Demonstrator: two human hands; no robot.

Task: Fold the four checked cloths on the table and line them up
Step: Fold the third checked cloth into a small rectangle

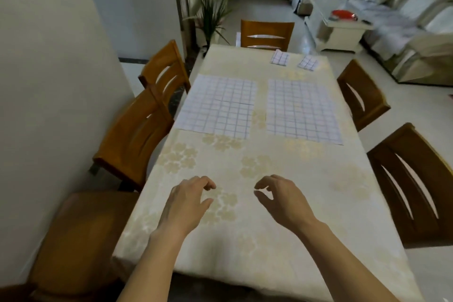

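Four checked cloths lie on the tabletop: two spread open and two folded. The left spread cloth and the right spread cloth lie flat side by side across the middle, with a strip of flowered table cover showing between them. The left folded cloth and the right folded cloth sit as small packets near the far end, close to each other but apart.

The cloths look thin, light and limp (the left spread one shows crease lines crossing at its middle, which could guide the folds). I judge they would sag if lifted by a single point and may slide on the smooth cover. Each is best taken at the two near corners, one per hand, and carried over to the far edge.

The left hand and right hand hover over the near end, well short of the cloths. Their fingers are loosely curled with the thumbs held apart, pinching nothing.
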